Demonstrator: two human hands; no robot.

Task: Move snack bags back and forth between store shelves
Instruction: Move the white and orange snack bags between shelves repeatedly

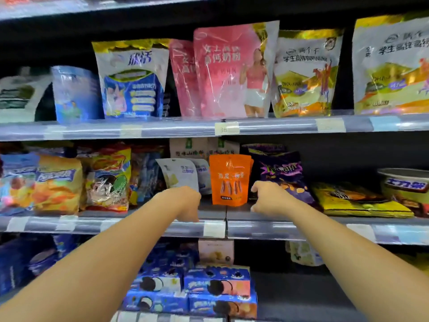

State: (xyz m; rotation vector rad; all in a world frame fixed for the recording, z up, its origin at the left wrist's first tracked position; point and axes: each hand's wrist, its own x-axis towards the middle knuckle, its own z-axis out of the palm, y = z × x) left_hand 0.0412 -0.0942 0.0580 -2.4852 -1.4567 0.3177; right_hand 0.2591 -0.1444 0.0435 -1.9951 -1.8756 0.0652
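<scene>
Two bare forearms reached from the lower corners toward the middle shelf [290, 225].

- Left grip [186, 203]: at the shelf's front edge, back of the hand up, fingers turned down and out of sight. I could not tell whether it was wide or narrow; nothing was seen in it.
- Right grip [269, 198]: wide, thumb above and fingers below, parted toward the orange bag [229, 180] and just beside its right edge, holding nothing.
- Orange bag: upright on the middle shelf, near the front edge, between the two grips.
- White pouch [178, 174]: upright, just left of the orange bag, behind the left grip.
- Purple bag [283, 175]: leaning, behind the right grip.
- Yellow bag [357, 201]: lying flat toward the shelf's right end.
- Upper shelf [162, 130]: pink pouches [227, 70] upright at the middle.
- Below the middle shelf: blue cookie boxes [204, 287], stacked.
</scene>
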